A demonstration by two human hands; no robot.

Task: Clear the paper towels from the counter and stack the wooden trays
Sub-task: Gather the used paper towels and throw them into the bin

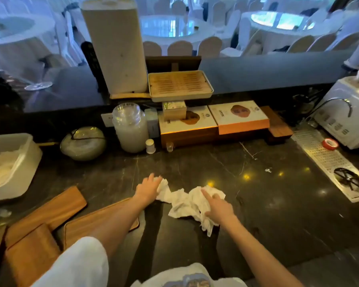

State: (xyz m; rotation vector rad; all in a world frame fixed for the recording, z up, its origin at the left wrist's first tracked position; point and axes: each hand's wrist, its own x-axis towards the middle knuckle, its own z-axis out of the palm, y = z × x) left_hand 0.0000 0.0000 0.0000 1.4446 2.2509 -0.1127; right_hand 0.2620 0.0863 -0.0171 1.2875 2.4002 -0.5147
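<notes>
Crumpled white paper towels (183, 204) lie spread on the dark marble counter (267, 214) in front of me. My left hand (148, 188) rests flat on their left end, fingers apart. My right hand (216, 208) lies on their right side, index finger stretched out over the paper. Neither hand has lifted the towels. Several flat wooden trays lie at the lower left: one long tray (50, 212), one under my left forearm (87, 226), and one nearer the edge (32, 255).
A white bin (19, 162) with white contents stands at the left. Behind are a lidded pot (83, 143), a plastic jar (130, 129), boxes (238, 117), a bamboo tray (179, 84) and a paper roll (116, 48). At the right sit a white machine (344, 119), red tape (330, 144) and a drain grille (327, 162).
</notes>
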